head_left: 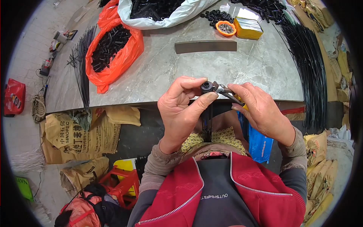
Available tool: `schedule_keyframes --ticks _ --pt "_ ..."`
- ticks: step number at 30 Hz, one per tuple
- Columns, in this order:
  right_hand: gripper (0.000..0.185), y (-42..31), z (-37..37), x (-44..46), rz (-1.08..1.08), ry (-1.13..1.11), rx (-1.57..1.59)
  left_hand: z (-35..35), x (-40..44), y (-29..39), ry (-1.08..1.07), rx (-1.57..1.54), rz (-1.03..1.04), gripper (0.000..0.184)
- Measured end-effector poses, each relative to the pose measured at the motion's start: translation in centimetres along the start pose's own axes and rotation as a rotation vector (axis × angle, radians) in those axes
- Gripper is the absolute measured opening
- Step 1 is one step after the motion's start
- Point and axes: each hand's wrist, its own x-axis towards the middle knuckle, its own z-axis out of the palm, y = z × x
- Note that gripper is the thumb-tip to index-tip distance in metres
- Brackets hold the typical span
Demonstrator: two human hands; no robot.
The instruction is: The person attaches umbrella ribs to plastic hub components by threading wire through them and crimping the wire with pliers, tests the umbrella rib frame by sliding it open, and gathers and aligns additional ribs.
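Note:
Near the table's front edge my left hand [181, 106] pinches a small black ring-shaped plastic fitting [206, 87] between thumb and fingers. Dark thin rods [207, 125] run down below it toward my lap; whether they join the fitting I cannot tell. My right hand [255, 108] is wrapped round a pair of pliers [226, 92]. The jaws of the pliers are against or right beside the fitting's right side. My right fingers partly hide the handles.
A grey table [151, 72] carries a flat metal bar [206, 46], an orange bowl [225, 28] of small metal pieces, a yellow box [248, 28], a red bag [113, 56] of black tubes and a white sack [162, 20]. Bundles of black rods [308, 68] lie at the right.

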Motion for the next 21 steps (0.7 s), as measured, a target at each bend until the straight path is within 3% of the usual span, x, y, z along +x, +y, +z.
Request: schedule_keyframes --ticks 10,21 --pt "0.030 0.1 -0.9 0.1 0.042 -0.058 -0.051 0.3 0.3 -0.1 0.001 -0.025 -0.004 0.030" --pt "0.027 1.4 -1.1 0.5 0.052 -0.113 0.083 -0.7 0.8 -0.6 -0.049 -0.091 -0.065 0.027"
